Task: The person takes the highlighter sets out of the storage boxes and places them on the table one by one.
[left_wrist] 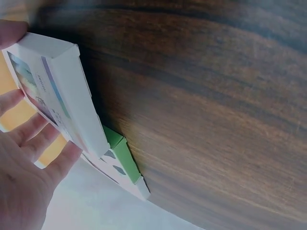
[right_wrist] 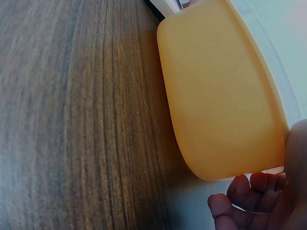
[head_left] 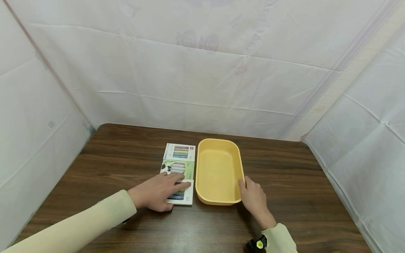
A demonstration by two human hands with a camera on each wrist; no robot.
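Three flat boxes with windows showing coloured pens lie in a column: a white far pen box (head_left: 169, 152), a green panda-printed pen box (head_left: 190, 171) and a white near pen box (head_left: 188, 197). My left hand (head_left: 157, 192) rests with spread fingers over the near and green boxes, its thumb by the near box's lower left corner. In the left wrist view, the near box (left_wrist: 79, 91) shows its white side. Just right of the boxes stands a yellow plastic tub (head_left: 219, 168) with nothing in it. My right hand (head_left: 254, 198) grips the tub's right rim near the front corner.
Everything stands on a dark wood-grain table (head_left: 126, 154). White sheeting (head_left: 190, 77) hangs behind it and at both sides. A black band with a yellow-green face (head_left: 260, 244) sits on the right wrist.
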